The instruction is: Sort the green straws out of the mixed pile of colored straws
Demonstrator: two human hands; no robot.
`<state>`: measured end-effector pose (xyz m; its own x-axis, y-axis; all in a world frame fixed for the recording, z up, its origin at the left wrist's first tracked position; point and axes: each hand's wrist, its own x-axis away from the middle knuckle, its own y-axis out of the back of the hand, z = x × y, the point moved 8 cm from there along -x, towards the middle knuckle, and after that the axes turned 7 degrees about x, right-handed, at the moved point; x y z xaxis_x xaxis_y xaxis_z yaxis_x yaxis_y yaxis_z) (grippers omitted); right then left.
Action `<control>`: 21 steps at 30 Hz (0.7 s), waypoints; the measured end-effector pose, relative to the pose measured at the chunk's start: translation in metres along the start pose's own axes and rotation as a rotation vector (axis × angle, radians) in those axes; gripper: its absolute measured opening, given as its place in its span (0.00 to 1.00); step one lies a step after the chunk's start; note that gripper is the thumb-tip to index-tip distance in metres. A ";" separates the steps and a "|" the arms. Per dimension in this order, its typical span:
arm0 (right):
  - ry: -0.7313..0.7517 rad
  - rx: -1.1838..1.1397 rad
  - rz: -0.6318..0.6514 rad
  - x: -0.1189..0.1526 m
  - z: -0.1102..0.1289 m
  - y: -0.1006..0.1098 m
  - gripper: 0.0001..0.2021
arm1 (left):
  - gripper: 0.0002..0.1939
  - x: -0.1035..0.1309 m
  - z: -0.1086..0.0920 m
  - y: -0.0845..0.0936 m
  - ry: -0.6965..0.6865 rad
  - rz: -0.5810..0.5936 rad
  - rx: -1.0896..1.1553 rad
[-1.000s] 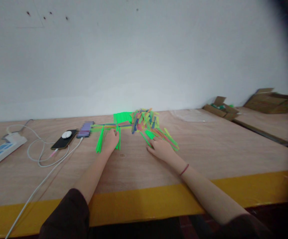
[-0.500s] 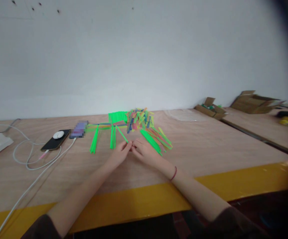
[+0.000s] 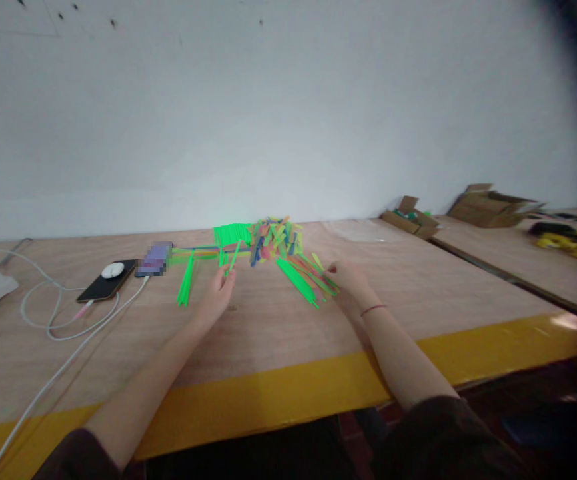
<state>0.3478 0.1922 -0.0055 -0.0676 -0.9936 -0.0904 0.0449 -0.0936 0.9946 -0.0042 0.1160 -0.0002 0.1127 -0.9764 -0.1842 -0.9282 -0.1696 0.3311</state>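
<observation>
My left hand (image 3: pixel 220 292) is closed round a thin bright green stick (image 3: pixel 235 255), which points up and away from the fingers. Behind that hand, more green sticks (image 3: pixel 221 257) are partly covered by it. My right hand (image 3: pixel 348 280) is at the right end of a fan of coloured flat strips (image 3: pixel 314 270), its fingertips pinched together; whatever is between them is too small to make out. Alongside the fan lies a bundle of long green sticks (image 3: pixel 296 281). Farther back is a heaped pile of short multicoloured strips (image 3: pixel 274 240).
Left of the pile are a row of green sticks (image 3: pixel 231 235) and a green bundle (image 3: pixel 185 283). Two phones, a black one (image 3: pixel 99 287) with a white earbud case (image 3: pixel 112 270) on it, lie with white cables at left. Cardboard boxes (image 3: pixel 483 208) stand at the right rear.
My hands were together at the middle, with a green stick between them. They have parted: the left moved left with the stick, the right moved right to the coloured strips.
</observation>
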 end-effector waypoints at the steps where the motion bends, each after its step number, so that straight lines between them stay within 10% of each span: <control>1: -0.011 -0.009 -0.002 -0.001 0.000 -0.002 0.14 | 0.20 0.000 0.000 -0.003 -0.030 0.019 -0.013; 15: 0.052 -0.020 0.004 -0.002 0.008 -0.004 0.12 | 0.19 0.017 -0.017 -0.025 -0.185 0.209 -0.160; 21: 0.040 -0.020 -0.177 0.009 0.021 0.026 0.14 | 0.20 0.022 -0.020 -0.030 -0.278 0.212 -0.290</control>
<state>0.3277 0.1819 0.0211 -0.0370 -0.9633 -0.2660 0.0556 -0.2678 0.9619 0.0330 0.0973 0.0042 -0.2053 -0.9274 -0.3127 -0.7786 -0.0388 0.6263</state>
